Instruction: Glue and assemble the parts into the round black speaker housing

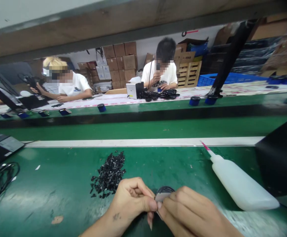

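My left hand (131,199) and my right hand (190,210) meet at the bottom middle of the view, just above the green mat (59,184). Both are closed in a pinch on a small round black part (165,190) with a grey piece at its front. Most of that part is hidden behind my fingers. A heap of small black plastic pieces (109,174) lies on the mat just left of my left hand.
A white squeeze bottle (239,184) with a pink tip lies on its side at the right. A dark box (279,158) stands behind it. A black device (0,146) with cables sits far left. Across the conveyor belt (143,130), two people work at another bench.
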The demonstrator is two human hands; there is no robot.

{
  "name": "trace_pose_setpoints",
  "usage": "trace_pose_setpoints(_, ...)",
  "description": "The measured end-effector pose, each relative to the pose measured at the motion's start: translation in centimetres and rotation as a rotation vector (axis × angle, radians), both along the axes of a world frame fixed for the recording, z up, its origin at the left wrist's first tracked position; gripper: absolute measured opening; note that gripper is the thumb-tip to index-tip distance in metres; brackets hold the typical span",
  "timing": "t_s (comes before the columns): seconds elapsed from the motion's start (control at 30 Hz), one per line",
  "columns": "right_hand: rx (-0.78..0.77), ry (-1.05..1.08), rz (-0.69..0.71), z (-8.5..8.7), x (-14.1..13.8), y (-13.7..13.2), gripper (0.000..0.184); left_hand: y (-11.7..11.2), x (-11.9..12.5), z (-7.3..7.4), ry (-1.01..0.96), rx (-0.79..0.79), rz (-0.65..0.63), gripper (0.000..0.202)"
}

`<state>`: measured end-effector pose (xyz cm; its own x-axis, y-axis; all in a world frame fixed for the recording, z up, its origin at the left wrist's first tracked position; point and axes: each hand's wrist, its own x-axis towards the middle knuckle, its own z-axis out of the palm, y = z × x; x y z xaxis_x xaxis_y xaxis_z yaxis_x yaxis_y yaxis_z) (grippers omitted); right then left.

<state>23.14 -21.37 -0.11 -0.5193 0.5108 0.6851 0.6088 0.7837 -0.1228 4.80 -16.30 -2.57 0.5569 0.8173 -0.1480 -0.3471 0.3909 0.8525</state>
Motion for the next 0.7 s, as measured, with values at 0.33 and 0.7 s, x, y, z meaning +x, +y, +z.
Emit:
trace_pose_setpoints(0.33,-0.326,0.071,0.044,2.1,2.9,0.1,0.013,0.1,0.6,1.0,0.074,0.041,-0.054,0.037)
trace_pose_setpoints(0.7,-0.723,0.578,0.03,0.5,3.6,1.6,0.023,2.0,-0.1,1.6,0.502,0.537,0.009,0.008)
